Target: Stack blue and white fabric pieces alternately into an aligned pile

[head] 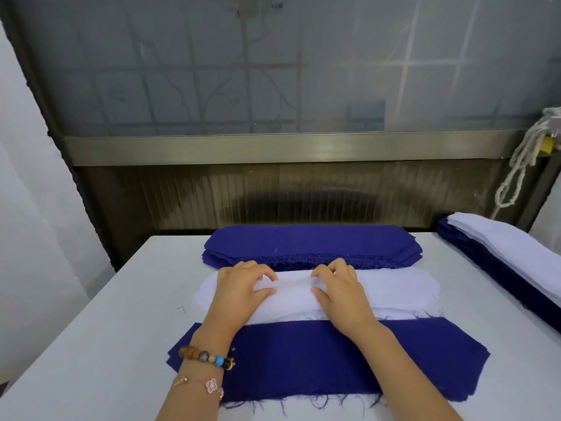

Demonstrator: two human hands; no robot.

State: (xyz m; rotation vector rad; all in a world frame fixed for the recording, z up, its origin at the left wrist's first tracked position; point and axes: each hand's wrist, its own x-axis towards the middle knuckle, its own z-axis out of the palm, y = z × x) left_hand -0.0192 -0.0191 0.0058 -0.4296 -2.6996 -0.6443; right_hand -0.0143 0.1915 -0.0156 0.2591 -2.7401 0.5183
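White tabletop, white fabric pile under left hand and right hand, fingers pinching it

Three lots of fabric lie in a row from front to back on the table. The near pile lies closest to the person, by the table's front edge. The middle stack lies just behind it, meeting its back edge. The far stack lies just behind that, at the table's back edge. A side pile lies along the table's right edge, apart from the three. The left hand and right hand rest side by side on the middle stack, pinching its top sheet, with the forearms crossing over the near pile. A rope hangs behind the side pile.
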